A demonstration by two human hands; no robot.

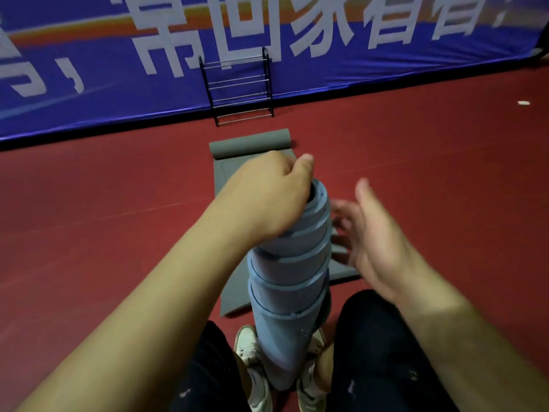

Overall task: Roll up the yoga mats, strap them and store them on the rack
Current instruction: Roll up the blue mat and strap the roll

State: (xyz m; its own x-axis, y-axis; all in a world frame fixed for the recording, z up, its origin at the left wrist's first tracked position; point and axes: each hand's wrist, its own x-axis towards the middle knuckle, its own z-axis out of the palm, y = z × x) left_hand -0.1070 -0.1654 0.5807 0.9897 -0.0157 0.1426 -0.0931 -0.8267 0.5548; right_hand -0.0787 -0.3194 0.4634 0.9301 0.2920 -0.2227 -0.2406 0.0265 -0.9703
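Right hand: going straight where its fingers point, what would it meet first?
Probably the blue rolled mat, standing upright: the right hand aims its open fingers at its side, though depth is unclear.

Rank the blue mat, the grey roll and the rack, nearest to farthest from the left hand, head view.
1. Blue mat: gripped at its top by the left hand.
2. Grey roll: on the floor just beyond.
3. Rack: farthest, against the banner.

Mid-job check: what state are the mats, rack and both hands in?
Blue mat: rolled, telescoped, upright between the shoes, no strap visible.
Grey mat: on floor, only far end rolled.
Rack: against banner, no mat on it.
Left hand: grips blue mat's top.
Right hand: open, beside the roll.
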